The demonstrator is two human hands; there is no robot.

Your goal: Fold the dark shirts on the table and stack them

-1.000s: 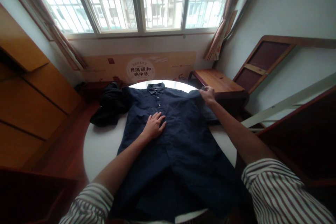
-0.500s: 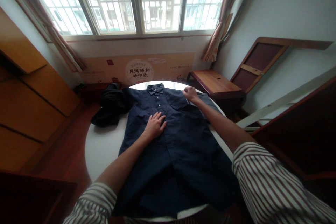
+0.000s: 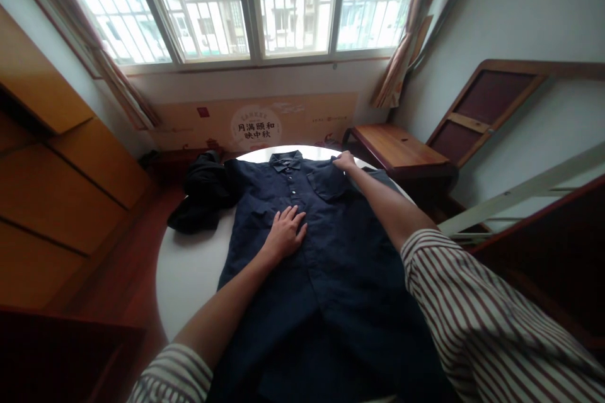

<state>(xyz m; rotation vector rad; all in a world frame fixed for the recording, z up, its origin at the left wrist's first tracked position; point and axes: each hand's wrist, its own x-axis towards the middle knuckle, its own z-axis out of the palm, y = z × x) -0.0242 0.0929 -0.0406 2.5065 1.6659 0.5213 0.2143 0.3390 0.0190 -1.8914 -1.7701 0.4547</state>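
Observation:
A dark navy button-up shirt (image 3: 340, 258) lies front side up, with its collar (image 3: 286, 161) at the far side and its hem toward me. My left hand (image 3: 286, 231) rests flat on the shirt's middle by the button line, fingers spread. Near the shoulder on the right, beside the chest pocket (image 3: 326, 184), the fingers of my right hand (image 3: 346, 162) are closed on the shirt's cloth, which bunches up slightly there. The sleeve on that side is partly hidden behind my forearm.
Beneath the shirt is a round white table (image 3: 182, 277). A crumpled black garment (image 3: 205, 192) lies at its left edge. Beyond the table on the right stands a wooden chair (image 3: 401, 145). Wooden cabinets (image 3: 57, 195) line the left side, and a barred window (image 3: 293, 6) is ahead.
My right hand has shifted slightly away from me, and the shoulder cloth at its fingers now looks raised. My left hand stays on the shirt. The view has turned a little.

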